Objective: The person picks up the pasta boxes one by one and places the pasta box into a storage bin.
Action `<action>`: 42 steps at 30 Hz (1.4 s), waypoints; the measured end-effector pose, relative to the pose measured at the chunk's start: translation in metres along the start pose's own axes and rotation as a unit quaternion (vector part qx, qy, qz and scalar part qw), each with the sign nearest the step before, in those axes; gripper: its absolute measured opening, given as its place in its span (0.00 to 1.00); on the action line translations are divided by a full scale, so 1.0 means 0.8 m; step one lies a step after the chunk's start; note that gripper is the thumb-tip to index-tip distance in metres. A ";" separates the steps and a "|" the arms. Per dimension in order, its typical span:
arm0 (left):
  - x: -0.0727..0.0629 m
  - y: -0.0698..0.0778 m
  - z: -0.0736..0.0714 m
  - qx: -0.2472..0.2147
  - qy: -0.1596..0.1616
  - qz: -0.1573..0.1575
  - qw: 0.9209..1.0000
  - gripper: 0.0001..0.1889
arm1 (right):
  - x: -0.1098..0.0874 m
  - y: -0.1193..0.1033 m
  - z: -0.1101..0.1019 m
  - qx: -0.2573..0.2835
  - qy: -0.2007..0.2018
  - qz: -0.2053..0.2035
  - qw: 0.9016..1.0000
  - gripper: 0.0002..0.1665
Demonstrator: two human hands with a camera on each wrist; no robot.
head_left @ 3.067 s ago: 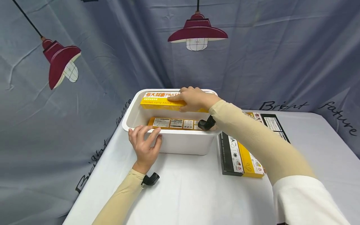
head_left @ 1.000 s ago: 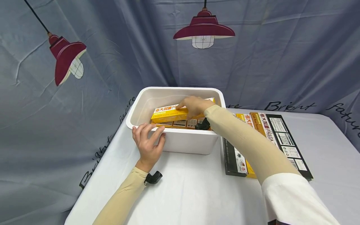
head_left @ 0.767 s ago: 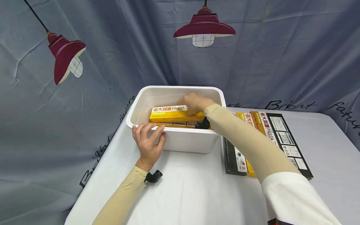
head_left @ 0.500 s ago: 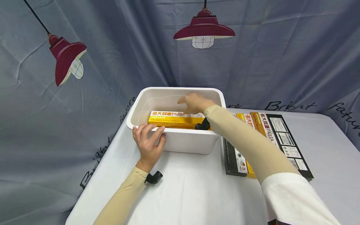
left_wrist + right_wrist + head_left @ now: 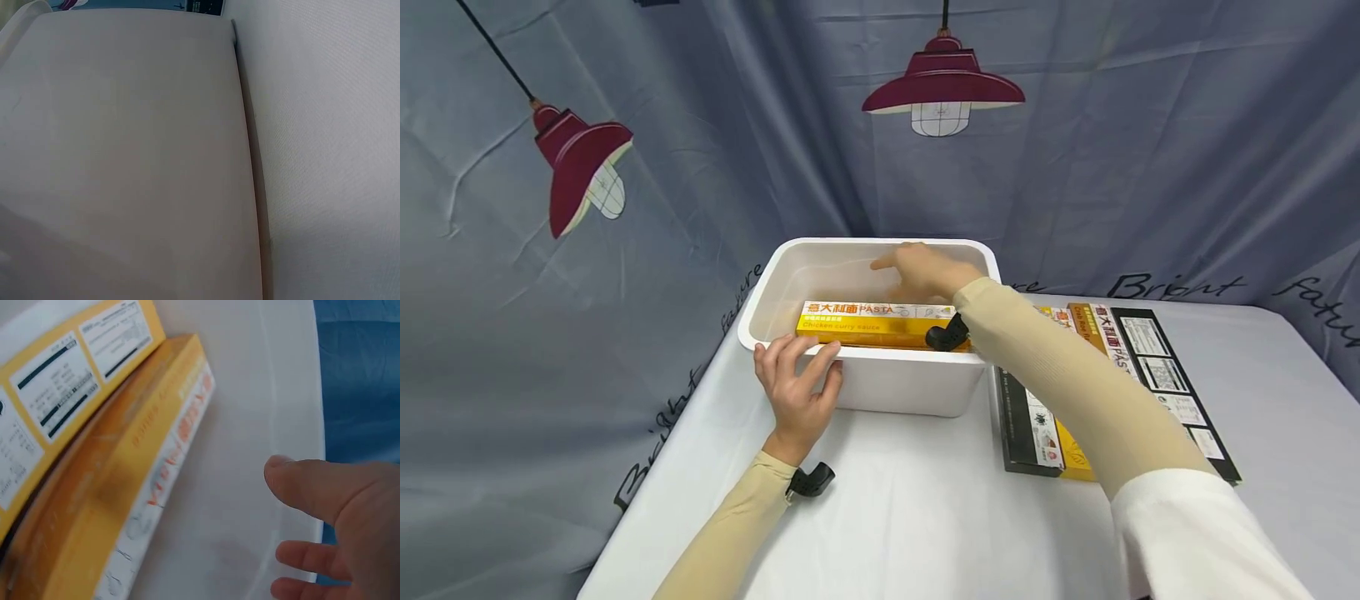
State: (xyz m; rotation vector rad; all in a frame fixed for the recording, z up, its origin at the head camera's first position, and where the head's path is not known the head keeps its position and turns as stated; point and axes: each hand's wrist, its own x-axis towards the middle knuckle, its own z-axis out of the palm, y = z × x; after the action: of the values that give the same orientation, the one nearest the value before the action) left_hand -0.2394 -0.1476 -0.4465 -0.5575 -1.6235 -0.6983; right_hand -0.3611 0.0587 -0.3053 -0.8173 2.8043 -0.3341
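A yellow pasta box (image 5: 880, 325) printed "Chicken curry sauce" lies inside the white plastic bin (image 5: 895, 383), along its front wall. The right wrist view shows that pasta box (image 5: 125, 481) lying against a second yellow box (image 5: 56, 381) with white label panels. My right hand (image 5: 922, 271) is over the back part of the bin, thumb stretched out, apart from the boxes and holding nothing. My left hand (image 5: 797, 392) grips the bin's front rim near its left corner, fingers over the edge and thumb on the outside. In the left wrist view the bin's wall (image 5: 137, 150) fills much of the picture.
Right of the bin, several black and yellow pasta boxes (image 5: 1030, 429) lie flat side by side on the white-covered table (image 5: 910, 500), partly hidden under my right arm. A grey-blue curtain (image 5: 1075, 167) printed with red lamps hangs behind the table.
My right hand has lowered the pasta box from the bin's back rim, set it inside toward the front, and let go. It has drawn back from the box. My left hand keeps its grip.
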 end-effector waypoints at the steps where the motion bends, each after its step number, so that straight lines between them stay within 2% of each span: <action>1: -0.001 0.000 0.000 -0.001 0.003 0.001 1.000 0.09 | -0.004 0.000 -0.006 -0.001 0.005 0.001 1.000 0.35; 5: -0.002 0.000 0.001 -0.005 0.003 0.001 1.000 0.10 | -0.025 0.005 -0.037 -0.016 0.029 0.014 0.999 0.34; 10: -0.002 -0.001 0.001 -0.007 0.003 -0.001 1.000 0.10 | -0.061 0.025 -0.072 -0.041 0.047 0.034 0.997 0.35; 19: -0.004 -0.001 0.000 -0.011 0.003 -0.001 1.000 0.09 | -0.143 0.092 -0.094 -0.080 0.057 0.078 0.992 0.36; 25: -0.005 0.001 -0.001 -0.016 0.002 -0.004 1.000 0.10 | -0.207 0.151 -0.081 -0.092 0.062 0.111 0.988 0.37; 32: -0.004 0.001 0.001 -0.019 0.012 -0.004 1.000 0.10 | -0.271 0.218 -0.052 -0.094 0.066 0.155 0.981 0.39; 37: -0.005 0.000 0.000 -0.017 0.014 -0.003 1.000 0.11 | -0.306 0.248 -0.028 -0.081 0.066 0.192 0.976 0.39; 42: -0.004 0.001 0.001 -0.018 0.013 -0.002 1.000 0.10 | -0.331 0.266 0.000 -0.056 0.061 0.220 0.972 0.41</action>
State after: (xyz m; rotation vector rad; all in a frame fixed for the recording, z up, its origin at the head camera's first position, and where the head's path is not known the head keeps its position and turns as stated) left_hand -0.2390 -0.1467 -0.4500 -0.5692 -1.5911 -0.7359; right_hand -0.2490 0.3788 -0.3292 -0.1792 3.0338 -0.1563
